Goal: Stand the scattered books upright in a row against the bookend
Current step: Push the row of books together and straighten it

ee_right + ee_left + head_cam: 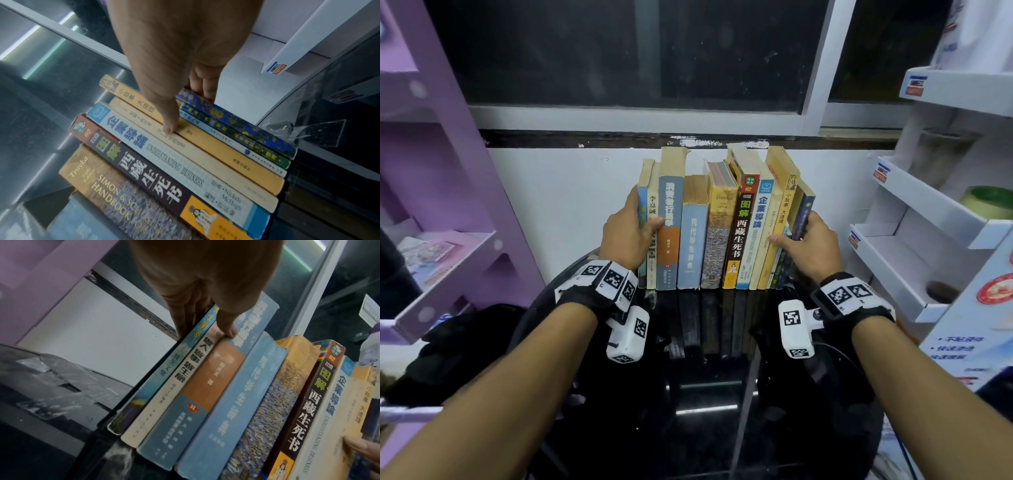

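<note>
A row of several books [709, 233] stands upright, spines toward me, on a glossy black table [705, 394] against the white wall. My left hand [643, 214] is at the row's left end. Its fingers [183, 321] lie flat along the outer cover of the leftmost blue book [164, 373], and its thumb rests across the neighbouring spines. A thin black plate [131, 395], apparently the bookend, runs beside that cover. My right hand [792, 228] mirrors this at the right end. Its fingers [205, 84] lie behind the dark blue book [236, 125], with the thumb on a yellow spine.
A purple shelf unit [448, 205] stands close on the left. A white tiered rack [928, 222] on the right holds a green tape roll [986, 202]. A window sill [637, 118] and dark glass rise behind the books. The table's front shows reflections only.
</note>
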`<state>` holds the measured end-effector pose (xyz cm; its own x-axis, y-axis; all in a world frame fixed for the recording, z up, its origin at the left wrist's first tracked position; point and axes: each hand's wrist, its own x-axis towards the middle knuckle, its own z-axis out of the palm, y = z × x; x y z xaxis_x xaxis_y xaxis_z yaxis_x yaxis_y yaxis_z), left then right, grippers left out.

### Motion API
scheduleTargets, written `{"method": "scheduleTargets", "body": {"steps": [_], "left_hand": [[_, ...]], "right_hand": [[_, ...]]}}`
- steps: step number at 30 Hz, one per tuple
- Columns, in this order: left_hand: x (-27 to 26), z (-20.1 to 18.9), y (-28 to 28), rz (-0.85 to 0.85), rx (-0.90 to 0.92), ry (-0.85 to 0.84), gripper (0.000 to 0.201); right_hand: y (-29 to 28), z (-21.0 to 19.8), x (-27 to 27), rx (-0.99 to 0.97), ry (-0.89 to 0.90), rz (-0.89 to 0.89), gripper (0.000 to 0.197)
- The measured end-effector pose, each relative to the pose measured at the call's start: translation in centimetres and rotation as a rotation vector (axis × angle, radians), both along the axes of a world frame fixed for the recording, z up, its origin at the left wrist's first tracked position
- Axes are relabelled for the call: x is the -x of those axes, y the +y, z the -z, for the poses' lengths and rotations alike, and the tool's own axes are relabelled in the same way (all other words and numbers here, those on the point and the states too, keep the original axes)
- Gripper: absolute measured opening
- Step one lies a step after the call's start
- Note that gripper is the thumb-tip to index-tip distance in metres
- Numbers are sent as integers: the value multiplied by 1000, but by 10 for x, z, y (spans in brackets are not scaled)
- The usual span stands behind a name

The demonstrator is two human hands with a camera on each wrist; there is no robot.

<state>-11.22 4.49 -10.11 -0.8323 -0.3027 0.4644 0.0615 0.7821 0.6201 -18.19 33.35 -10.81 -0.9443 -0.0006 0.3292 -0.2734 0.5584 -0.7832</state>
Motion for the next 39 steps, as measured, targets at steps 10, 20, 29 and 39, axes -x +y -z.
{"method": "scheduleTargets", "body": {"steps": [10,20,29,39], "left_hand": [[-7,6,-2,-35,-9,5,47],[-9,7,-2,-77,-23,3,48],[-9,5,2,-98,-17,-23,48],[-11,-2,-9,-44,-18,-68,50]], "right_hand": [[-14,4,-2,-37,14,-5,49],[-18,6,-1,-35,13,-17,50],[-18,6,-3,-20,14,-5,48],[-14,1,-13,21,-30,-51,49]]}}
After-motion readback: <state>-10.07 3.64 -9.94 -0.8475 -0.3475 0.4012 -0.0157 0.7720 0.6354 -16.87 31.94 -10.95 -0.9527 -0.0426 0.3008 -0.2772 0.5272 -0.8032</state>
